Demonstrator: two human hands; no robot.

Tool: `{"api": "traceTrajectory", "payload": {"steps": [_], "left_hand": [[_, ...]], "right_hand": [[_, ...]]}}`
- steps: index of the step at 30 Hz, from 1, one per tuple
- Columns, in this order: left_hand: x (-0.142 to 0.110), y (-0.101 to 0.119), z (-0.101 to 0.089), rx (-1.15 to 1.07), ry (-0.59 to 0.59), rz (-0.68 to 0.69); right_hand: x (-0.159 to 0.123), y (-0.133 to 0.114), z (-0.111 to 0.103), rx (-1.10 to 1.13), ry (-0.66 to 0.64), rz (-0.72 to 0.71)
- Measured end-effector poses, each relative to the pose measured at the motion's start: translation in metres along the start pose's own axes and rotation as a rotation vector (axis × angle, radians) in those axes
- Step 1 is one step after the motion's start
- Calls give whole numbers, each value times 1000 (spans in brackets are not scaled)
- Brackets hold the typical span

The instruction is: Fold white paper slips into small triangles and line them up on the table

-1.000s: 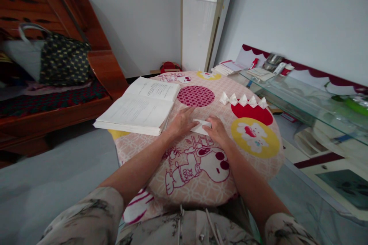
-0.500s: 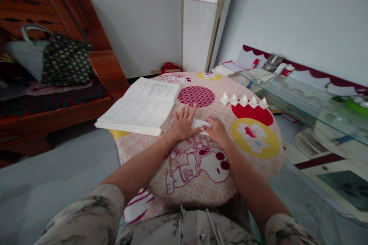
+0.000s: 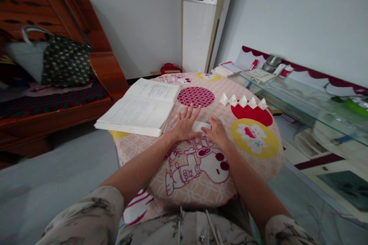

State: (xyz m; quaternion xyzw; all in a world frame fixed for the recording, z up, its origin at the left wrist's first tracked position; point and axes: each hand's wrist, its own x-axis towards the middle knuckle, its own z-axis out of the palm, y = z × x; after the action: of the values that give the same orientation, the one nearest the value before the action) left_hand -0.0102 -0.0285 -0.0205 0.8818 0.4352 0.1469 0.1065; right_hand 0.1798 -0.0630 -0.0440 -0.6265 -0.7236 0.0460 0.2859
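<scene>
A small folded strip of white paper (image 3: pixel 202 125) lies on the patterned tablecloth between my hands. My left hand (image 3: pixel 185 125) rests on its left side, fingers spread and pointing away from me, thumb stretched along the near edge. At the right end of the paper, my right hand (image 3: pixel 216 131) has its fingers bent around the edge and its thumb on top, gripping it. Part of the paper is hidden under both hands. Beyond my right hand stands a row of several pointed folded paper pieces (image 3: pixel 243 100).
An open thick book (image 3: pixel 138 109) lies left of my hands on the round table (image 3: pixel 253 172). On the right is a glass shelf (image 3: pixel 301 103) with cups and papers. A wooden bench (image 3: pixel 109 69) holds a dark patterned bag (image 3: pixel 67 59).
My left hand has opened out, its fingers spreading apart and lifting from their earlier closer position. My right hand stays at the paper's right end, its thumb shifting slightly.
</scene>
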Motion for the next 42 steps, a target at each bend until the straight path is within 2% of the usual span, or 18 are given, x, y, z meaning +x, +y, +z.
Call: {"api": "traceTrajectory", "payload": {"steps": [2,5,11,14,17,20,24,31,36,38,40,42], "left_hand": [[0,-1,0,-18,-14,47],[1,-6,3,-71,1,45],[5,-15,5,-282,272,60],[6,-15,4,-321,338,28],[6,-14,4,-353,386,-1],[5,-13,2,-338,388,-18],[2,-9,-2,-292,314,-7],[1,-2,-2,-270,217,77],[1,-4,0,-265,216,90],[0,-4,0,-263,223,91],[0,-4,0,-270,229,92],[0,-3,-1,-291,233,91]], "right_hand": [[1,0,-2,10,4,9],[2,-1,-6,59,4,67],[5,-5,-20,300,23,215],[6,-8,-24,443,77,299],[7,-10,-26,656,130,457],[7,-11,-28,853,168,624],[7,-10,-29,1003,240,692],[6,-6,-25,1081,237,665],[6,-2,-21,897,282,626],[5,-4,-22,733,333,515],[2,-10,-25,571,370,339],[-2,-19,-28,476,334,173]]}}
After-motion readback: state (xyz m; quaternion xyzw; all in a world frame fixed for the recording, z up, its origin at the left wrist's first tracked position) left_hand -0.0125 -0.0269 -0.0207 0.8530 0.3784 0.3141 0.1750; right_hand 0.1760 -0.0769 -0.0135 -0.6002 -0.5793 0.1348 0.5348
